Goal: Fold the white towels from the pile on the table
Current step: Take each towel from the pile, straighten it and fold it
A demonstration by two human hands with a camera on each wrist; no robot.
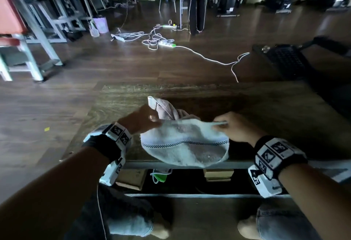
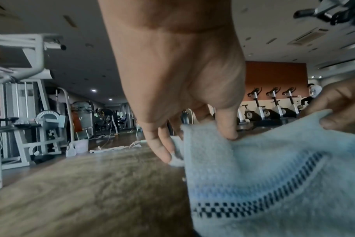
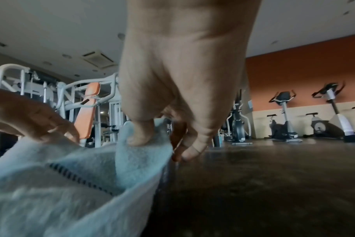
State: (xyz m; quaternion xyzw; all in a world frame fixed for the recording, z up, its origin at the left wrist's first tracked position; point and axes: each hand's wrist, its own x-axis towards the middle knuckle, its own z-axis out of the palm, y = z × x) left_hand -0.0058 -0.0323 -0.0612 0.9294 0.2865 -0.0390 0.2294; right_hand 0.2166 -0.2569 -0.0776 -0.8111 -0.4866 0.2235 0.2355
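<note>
Both hands pinch the white towel [image 1: 185, 144] above the table [image 1: 117, 102]: left hand [image 1: 141, 119] and right hand [image 1: 230, 125] at its top corners. A pinkish cloth [image 1: 165, 107] lies half hidden behind.

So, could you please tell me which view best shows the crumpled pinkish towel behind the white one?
The head view: the crumpled pinkish towel lies fully visible on the wooden table. Neither wrist view shows it clearly.

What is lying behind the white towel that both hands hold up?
Behind the white towel, a crumpled pinkish cloth lies on the table. The left hand and the towel's upper edge cover its near part, so its full shape cannot be seen.
</note>
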